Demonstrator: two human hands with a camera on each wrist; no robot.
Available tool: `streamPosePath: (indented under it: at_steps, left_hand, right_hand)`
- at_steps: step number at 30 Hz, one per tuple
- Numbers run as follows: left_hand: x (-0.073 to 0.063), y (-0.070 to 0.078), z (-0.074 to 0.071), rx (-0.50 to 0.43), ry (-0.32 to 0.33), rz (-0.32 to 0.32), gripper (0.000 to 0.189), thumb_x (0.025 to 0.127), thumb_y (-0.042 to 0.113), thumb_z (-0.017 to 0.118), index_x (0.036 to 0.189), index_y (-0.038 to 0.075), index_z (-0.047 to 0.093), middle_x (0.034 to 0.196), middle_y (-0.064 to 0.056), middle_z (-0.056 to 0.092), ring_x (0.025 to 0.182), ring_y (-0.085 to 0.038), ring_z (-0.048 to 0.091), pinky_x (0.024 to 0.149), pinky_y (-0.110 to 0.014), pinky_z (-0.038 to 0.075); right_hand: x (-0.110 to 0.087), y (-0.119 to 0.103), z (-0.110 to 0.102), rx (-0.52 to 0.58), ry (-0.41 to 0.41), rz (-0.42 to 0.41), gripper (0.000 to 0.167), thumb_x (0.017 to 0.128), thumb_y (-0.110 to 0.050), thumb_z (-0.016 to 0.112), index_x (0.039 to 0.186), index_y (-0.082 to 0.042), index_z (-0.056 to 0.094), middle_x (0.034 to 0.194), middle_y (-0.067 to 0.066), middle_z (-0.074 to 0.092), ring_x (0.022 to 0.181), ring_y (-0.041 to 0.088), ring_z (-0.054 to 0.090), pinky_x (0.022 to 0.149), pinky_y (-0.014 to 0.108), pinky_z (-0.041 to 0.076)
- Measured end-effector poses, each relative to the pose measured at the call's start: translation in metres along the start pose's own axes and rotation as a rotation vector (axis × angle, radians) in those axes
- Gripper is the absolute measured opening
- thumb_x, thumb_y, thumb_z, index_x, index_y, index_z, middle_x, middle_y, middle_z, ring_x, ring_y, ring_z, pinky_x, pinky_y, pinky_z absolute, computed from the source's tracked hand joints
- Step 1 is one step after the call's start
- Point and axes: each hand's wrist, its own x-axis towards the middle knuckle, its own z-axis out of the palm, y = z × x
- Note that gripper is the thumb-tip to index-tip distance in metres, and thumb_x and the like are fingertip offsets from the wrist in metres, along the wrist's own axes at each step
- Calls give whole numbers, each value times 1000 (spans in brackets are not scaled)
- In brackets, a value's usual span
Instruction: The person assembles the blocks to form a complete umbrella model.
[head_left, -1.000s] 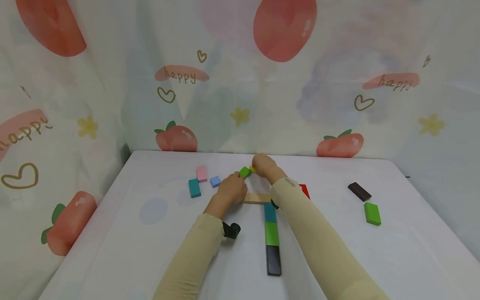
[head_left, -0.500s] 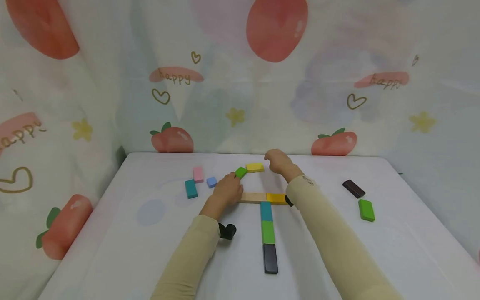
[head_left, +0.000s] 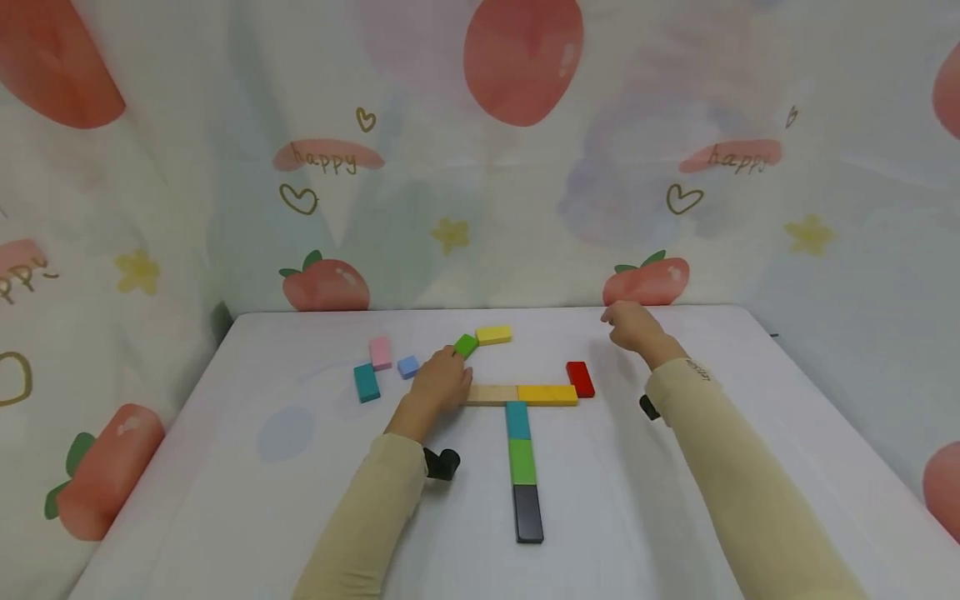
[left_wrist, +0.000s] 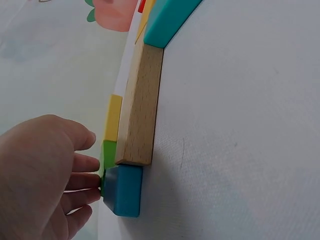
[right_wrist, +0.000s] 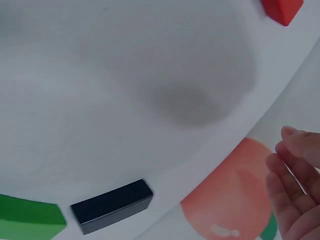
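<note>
My left hand (head_left: pixel 438 383) has its fingers slightly bent beside a green block (head_left: pixel 466 346). In the left wrist view its fingertips are at the green block and a blue block (left_wrist: pixel 127 192); whether they touch cannot be told. The blue block meets the end of a plain wooden block (left_wrist: pixel 140 107). A yellow block (head_left: pixel 493 335) lies against the green one. My right hand (head_left: pixel 633 325) hovers over the far right of the table, loosely curled and holding nothing. Nearest it in the head view is a red block (head_left: pixel 580 379), beside an orange-yellow block (head_left: pixel 547 395).
A teal block (head_left: pixel 517 420), a green block (head_left: pixel 522 462) and a black block (head_left: pixel 528 513) run in line toward me. Pink (head_left: pixel 380 352), teal (head_left: pixel 367 382) and light-blue blocks (head_left: pixel 408 367) lie left. The right wrist view shows another black block (right_wrist: pixel 112 205) and green block (right_wrist: pixel 30 217).
My right hand has let go of the yellow block and moved right, uncovering the orange-yellow and red blocks. The left hand stays by the green block. The head view has turned slightly right.
</note>
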Motion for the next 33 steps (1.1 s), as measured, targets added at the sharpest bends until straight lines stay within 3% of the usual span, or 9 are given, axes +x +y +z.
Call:
streamPosePath:
  at_steps: [8, 16, 22, 27, 33]
  left_hand:
    - [3, -4, 3, 9, 5, 11, 42, 98, 28, 40, 124, -4, 51, 126, -14, 47, 112, -24, 48, 95, -37, 40]
    - [1, -4, 3, 24, 3, 5, 44, 98, 29, 40, 124, -4, 51, 126, -14, 47, 111, -24, 48, 96, -37, 40]
    - [1, -4, 1, 64, 29, 44, 42, 98, 28, 40, 119, -4, 55, 122, -14, 50, 110, -26, 49, 102, -38, 32]
    - [2, -5, 0, 41, 31, 47, 40, 98, 28, 40, 116, -4, 57, 118, -14, 52, 104, -24, 52, 96, -36, 39]
    - [2, -7, 0, 25, 34, 55, 38, 97, 26, 41, 113, -5, 58, 114, -13, 53, 99, -23, 53, 91, -35, 43]
  right_hand:
    - [-24, 56, 4, -11, 10, 3, 30, 82, 2, 59, 109, 14, 58, 98, 25, 58, 91, 36, 52, 84, 50, 43]
    - [-46, 93, 3, 35, 46, -7, 33, 79, -2, 61, 106, 17, 57, 96, 29, 57, 89, 39, 53, 79, 51, 44]
    - [-57, 109, -2, 36, -20, 44, 42, 80, -10, 66, 109, 18, 54, 101, 33, 53, 92, 42, 51, 80, 53, 44]
    - [-60, 117, 0, 27, -70, 106, 42, 78, -12, 70, 104, 17, 56, 98, 31, 56, 84, 36, 53, 77, 51, 45]
    - [-57, 116, 4, 15, -36, 88, 34, 75, -3, 68, 101, 16, 58, 89, 27, 58, 80, 35, 54, 72, 48, 45]
